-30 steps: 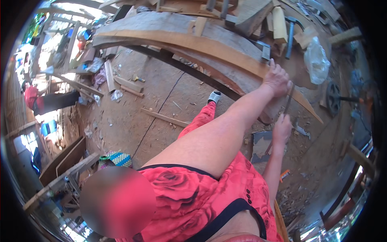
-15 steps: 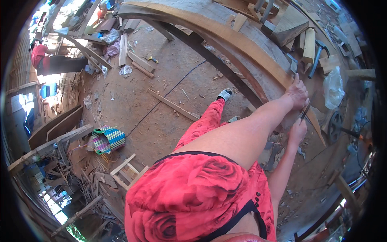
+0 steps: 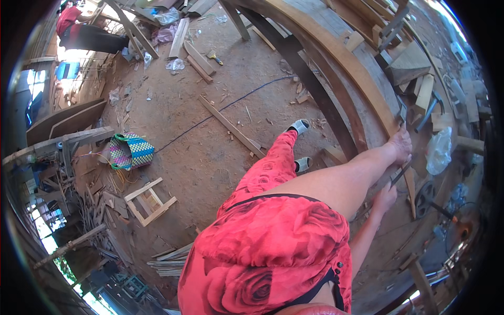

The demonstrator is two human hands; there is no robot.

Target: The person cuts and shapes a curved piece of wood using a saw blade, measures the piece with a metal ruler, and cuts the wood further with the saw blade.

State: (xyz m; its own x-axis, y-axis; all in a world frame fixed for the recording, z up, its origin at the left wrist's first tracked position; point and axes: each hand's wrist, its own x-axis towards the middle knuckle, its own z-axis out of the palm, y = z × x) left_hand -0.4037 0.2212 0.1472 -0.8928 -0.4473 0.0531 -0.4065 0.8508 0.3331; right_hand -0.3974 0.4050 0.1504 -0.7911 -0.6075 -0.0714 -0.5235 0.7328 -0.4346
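My left hand (image 3: 400,147) is closed at the near end of a long curved wooden beam (image 3: 362,73); what lies inside its fingers is hidden. A flat metal blade (image 3: 403,114) lies just beyond its fingertips, against the wood. Lower and closer to me, my right hand (image 3: 386,197) is closed around a slim dark rod-like tool (image 3: 400,175), which points up toward the left hand. The tool's exact kind is too small to tell. A pointed wooden end (image 3: 411,191) juts out beside it.
A hammer (image 3: 430,111), wood blocks (image 3: 424,94) and a clear plastic bag (image 3: 439,151) lie on the right. A woven basket (image 3: 131,151), a small wooden frame (image 3: 151,202), a stick (image 3: 231,126) and a cable (image 3: 210,116) are on the dirt floor. Another person (image 3: 68,26) is far left.
The whole view has shifted, so the beam and both hands now appear farther right and lower. Both hands keep about the same place at the beam's end.
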